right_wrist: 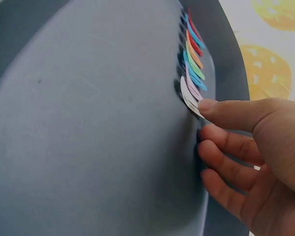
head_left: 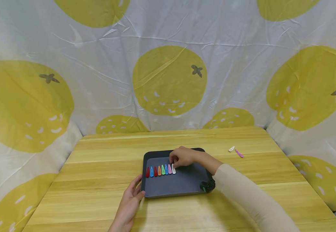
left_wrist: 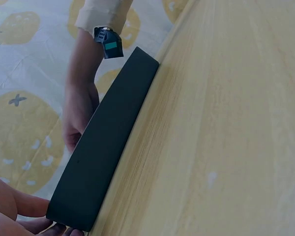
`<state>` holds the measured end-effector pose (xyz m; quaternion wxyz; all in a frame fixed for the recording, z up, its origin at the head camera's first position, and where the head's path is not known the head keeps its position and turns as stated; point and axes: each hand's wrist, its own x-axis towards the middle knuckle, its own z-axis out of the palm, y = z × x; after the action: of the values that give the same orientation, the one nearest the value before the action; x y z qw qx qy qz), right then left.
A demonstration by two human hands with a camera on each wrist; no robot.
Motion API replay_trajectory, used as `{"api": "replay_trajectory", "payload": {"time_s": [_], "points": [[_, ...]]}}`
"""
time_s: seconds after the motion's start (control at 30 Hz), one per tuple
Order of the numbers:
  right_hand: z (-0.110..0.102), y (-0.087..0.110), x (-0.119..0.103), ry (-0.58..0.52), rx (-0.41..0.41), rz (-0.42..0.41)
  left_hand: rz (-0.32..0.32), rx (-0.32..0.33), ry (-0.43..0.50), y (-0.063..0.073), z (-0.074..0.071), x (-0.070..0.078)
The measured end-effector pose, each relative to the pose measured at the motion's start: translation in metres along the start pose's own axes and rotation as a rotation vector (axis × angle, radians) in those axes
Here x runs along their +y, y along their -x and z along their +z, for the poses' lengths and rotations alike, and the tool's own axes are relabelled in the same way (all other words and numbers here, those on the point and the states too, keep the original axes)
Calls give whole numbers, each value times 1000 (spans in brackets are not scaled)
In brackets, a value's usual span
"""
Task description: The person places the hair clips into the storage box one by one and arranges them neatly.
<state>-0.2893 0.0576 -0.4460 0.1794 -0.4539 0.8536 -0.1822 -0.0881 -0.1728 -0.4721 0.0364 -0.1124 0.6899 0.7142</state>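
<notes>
A dark grey baking tray (head_left: 176,188) lies on the wooden table. Inside it a row of snap hair clips in red, blue, orange, green and pink runs rightward from the left wall, ending with a white hair clip (right_wrist: 188,96). My right hand (head_left: 183,157) reaches over the tray's far wall and pinches the white clip's far end, the thumb (right_wrist: 209,105) on top. The other fingers curl beside the tray's wall. At the near left corner my left hand (head_left: 131,201) grips the tray, its thumb (left_wrist: 32,204) against the corner and fingertips low along the side.
Beyond the tray, at the table's back right, lie another white hair clip (head_left: 231,149) and a magenta hair clip (head_left: 239,153). A black camera (head_left: 208,186) sits on my right wrist, over the tray's near right corner. A lemon-patterned curtain (head_left: 168,80) stands behind the table (head_left: 98,174).
</notes>
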Motion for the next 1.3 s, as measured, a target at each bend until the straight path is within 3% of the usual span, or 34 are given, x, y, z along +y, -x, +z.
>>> {"api": "replay_trajectory", "payload": {"time_s": [0.7, 1.3], "points": [[-35, 37, 13, -1, 95, -22, -4, 5, 5, 2, 2, 0], [-58, 73, 37, -14, 146, 19, -1, 6, -1, 2, 2, 1]]}}
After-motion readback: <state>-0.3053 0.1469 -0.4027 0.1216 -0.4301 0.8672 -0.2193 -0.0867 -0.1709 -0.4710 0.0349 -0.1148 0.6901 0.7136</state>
